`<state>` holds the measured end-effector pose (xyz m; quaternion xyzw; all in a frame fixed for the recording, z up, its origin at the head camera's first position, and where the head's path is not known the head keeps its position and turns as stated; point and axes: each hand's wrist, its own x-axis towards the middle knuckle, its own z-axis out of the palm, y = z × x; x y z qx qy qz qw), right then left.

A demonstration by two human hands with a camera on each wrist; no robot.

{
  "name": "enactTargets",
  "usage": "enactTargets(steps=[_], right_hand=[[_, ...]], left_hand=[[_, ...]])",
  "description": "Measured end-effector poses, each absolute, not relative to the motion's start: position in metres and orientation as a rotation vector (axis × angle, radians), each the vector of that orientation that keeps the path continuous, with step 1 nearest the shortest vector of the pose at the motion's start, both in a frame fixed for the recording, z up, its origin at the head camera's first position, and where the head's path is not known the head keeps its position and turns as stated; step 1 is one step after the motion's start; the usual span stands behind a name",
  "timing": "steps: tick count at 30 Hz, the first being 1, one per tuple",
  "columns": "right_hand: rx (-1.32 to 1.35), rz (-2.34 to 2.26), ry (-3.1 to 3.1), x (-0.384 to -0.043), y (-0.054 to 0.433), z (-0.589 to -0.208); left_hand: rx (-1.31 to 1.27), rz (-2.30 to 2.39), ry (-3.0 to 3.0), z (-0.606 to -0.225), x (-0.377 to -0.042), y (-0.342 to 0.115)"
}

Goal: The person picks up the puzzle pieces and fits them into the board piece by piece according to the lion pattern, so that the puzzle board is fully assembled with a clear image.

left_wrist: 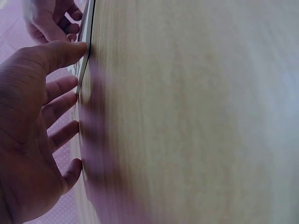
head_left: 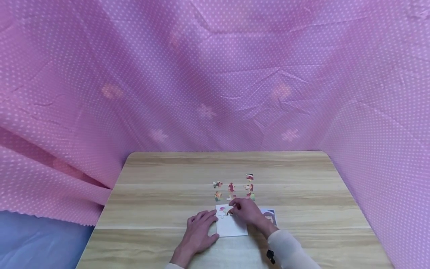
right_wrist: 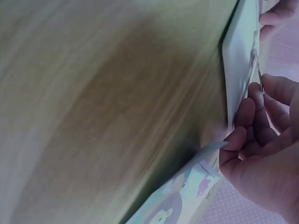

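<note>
A white square puzzle board (head_left: pixel 232 228) lies near the front of the table. One puzzle piece with a pink print (head_left: pixel 221 212) sits in its far left corner. My left hand (head_left: pixel 199 232) rests by the board's left side with fingers spread; in the left wrist view the thumb (left_wrist: pixel 70 52) touches the board's edge. Over the board's far edge, my right hand (head_left: pixel 248 212) pinches another puzzle piece (right_wrist: pixel 259 77) between thumb and index finger, right beside the first piece. The hand hides part of it in the head view.
Several loose puzzle pieces (head_left: pixel 231 187) lie spread beyond the board. A printed picture card (head_left: pixel 270 216) lies to the right, partly under the right wrist. Pink dotted cloth (head_left: pixel 215 93) hangs behind and beside the wooden table (head_left: pixel 161 168).
</note>
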<state>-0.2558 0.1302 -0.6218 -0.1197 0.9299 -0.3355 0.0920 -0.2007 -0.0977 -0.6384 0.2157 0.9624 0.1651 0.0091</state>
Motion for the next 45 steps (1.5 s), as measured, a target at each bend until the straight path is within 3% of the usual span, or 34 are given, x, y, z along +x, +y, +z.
enactTargets(steps=[45], right_hand=[[-0.414,-0.59,3.122,-0.26,0.122,-0.622]], left_hand=[[0.639,0.57,3.022,-0.641,-0.206,-0.093]])
